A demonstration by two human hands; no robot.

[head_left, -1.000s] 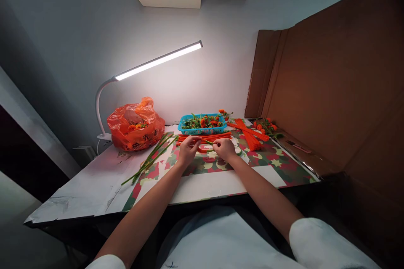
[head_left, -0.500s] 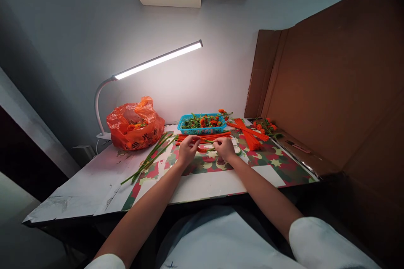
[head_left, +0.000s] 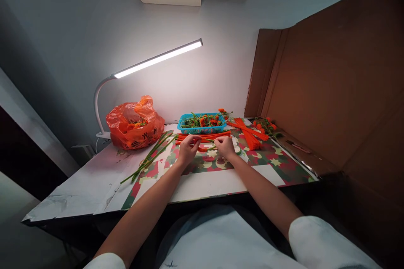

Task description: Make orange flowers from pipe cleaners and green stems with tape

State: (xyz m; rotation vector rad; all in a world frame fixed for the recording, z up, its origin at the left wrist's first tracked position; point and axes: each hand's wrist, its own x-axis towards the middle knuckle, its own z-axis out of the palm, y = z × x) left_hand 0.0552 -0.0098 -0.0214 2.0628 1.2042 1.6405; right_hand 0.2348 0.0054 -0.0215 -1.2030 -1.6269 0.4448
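Note:
Between my hands runs a thin pipe cleaner stem (head_left: pixel 207 140), orange toward the left and green toward the right. My left hand (head_left: pixel 189 148) pinches its orange end with thumb and fingertips. The green end is pinched in my right hand (head_left: pixel 224 146). Just below it, a second orange and green piece (head_left: pixel 205 149) lies close to the left fingertips; I cannot tell whether they touch. Behind the hands lies a row of orange pipe cleaners (head_left: pixel 217 134). A roll of green tape (head_left: pixel 237 149) sits beside my right hand, partly hidden by it.
A blue basket (head_left: pixel 186 129) of orange flowers stands at the back. Left are a red plastic bag (head_left: pixel 135 128), green stems (head_left: pixel 148 162) and a lit lamp (head_left: pixel 158 59). Right are an orange bundle (head_left: pixel 251 136), more flowers (head_left: pixel 265 126), a cutter knife (head_left: pixel 298 147) and a cardboard wall (head_left: pixel 331 84).
My right hand has shifted very slightly along the stem, and the fingers of both hands have moved a little. The rest lies as before.

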